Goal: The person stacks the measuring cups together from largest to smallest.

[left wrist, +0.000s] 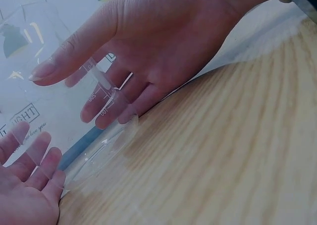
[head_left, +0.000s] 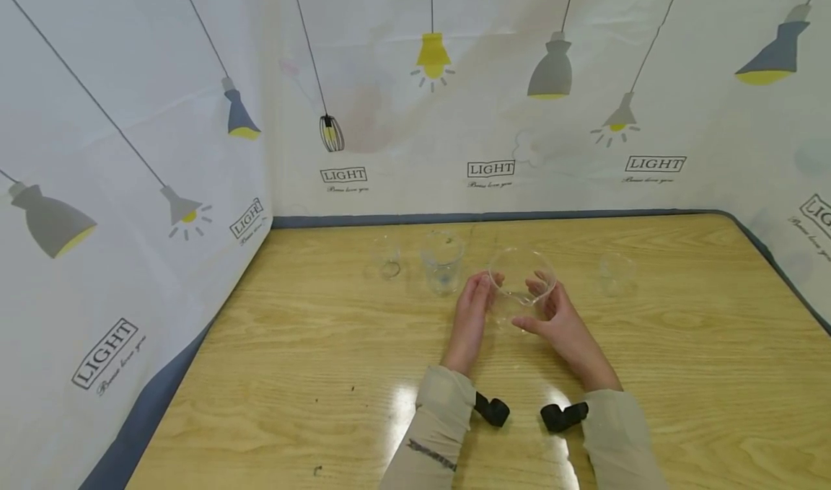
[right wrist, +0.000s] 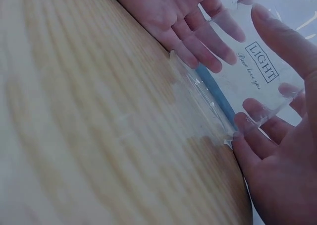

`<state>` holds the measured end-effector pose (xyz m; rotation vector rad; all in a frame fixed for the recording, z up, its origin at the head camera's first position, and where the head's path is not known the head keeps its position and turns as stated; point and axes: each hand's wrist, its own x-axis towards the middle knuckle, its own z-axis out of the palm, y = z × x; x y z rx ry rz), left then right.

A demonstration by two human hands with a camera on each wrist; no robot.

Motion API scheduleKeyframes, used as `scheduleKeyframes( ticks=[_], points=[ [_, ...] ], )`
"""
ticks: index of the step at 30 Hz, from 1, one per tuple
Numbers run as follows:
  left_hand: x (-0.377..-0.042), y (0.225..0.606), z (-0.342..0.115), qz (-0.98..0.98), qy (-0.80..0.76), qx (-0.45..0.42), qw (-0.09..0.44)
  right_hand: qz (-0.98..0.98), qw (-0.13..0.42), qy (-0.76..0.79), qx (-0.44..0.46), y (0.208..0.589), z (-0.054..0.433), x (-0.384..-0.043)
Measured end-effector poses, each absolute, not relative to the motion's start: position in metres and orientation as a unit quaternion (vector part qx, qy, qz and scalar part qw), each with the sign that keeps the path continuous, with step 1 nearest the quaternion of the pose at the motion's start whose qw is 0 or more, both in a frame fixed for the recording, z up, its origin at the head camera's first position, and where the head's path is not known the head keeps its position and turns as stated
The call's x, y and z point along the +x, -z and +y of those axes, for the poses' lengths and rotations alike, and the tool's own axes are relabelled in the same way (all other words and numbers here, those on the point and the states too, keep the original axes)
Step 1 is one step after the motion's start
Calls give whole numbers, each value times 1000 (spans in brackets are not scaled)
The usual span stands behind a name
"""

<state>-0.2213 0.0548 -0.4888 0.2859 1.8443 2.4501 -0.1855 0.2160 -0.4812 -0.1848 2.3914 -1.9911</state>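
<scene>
A large clear glass beaker (head_left: 521, 291) stands on the wooden table between my two hands, its round rim facing up. My left hand (head_left: 472, 315) holds its left side. On the opposite side my right hand (head_left: 571, 327) holds it, thumb toward me and fingers behind. Through the clear wall of the beaker (left wrist: 101, 145) in the left wrist view, white volume marks show near the left fingers. In the right wrist view the base of the beaker (right wrist: 200, 103) meets the tabletop. How firmly either hand presses the glass is hard to see.
Left of the hands stand a medium glass beaker (head_left: 443, 266) and a smaller glass vessel (head_left: 389, 257). Another small glass vessel (head_left: 615, 272) is at the right. A lamp-printed cloth (head_left: 389, 165) borders the table (head_left: 311, 374). Black wrist cameras (head_left: 495, 412) stick out from the sleeves.
</scene>
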Motion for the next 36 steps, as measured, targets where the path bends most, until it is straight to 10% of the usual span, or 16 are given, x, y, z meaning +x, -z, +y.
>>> scheduleKeyframes(
  ticks=[36],
  points=[
    [-207, 464, 47, 647, -752, 117, 50, 764, 47, 639, -78, 483, 218, -187]
  ],
)
